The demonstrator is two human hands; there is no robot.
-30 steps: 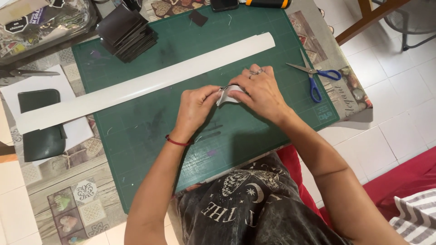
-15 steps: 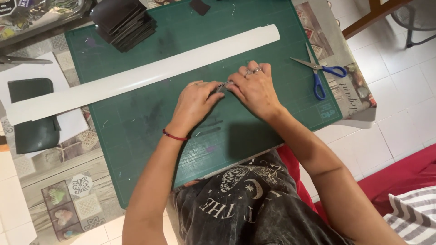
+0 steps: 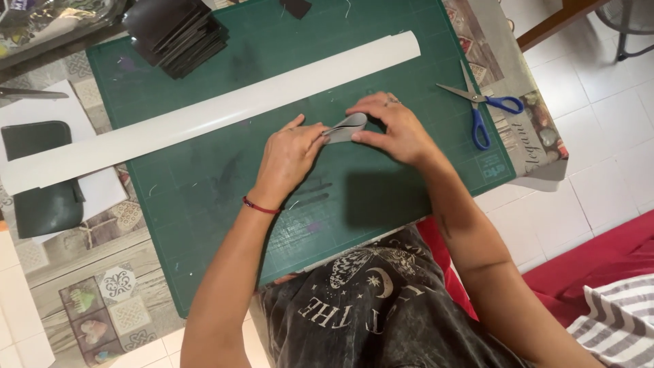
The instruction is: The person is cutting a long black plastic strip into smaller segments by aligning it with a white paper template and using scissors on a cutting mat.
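Both hands meet over the middle of the green cutting mat [image 3: 204, 204], bending a small grey strip [image 3: 346, 127] into a loop. The left hand [image 3: 289, 155] pinches the strip's near end between thumb and fingertips, while the right hand [image 3: 395, 129] curls round the bend from the 3 o'clock side, thumb under and fingers over it. To fold it well, I judge that the two ends should be kept flush and the pressure even, with the piece low against the mat so that the curve does not kink or slip sideways. From the strip, a long white ruler-like bar [image 3: 218, 112] lies diagonally just beyond at 11 o'clock, a stack of dark squares [image 3: 177, 31] sits far off at 10 o'clock, and blue-handled scissors [image 3: 484, 109] rest at 3 o'clock by the mat's edge. A dark pouch [image 3: 41, 177] lies on white paper at 9 o'clock. The table has a patterned covering, and the floor is pale tile.
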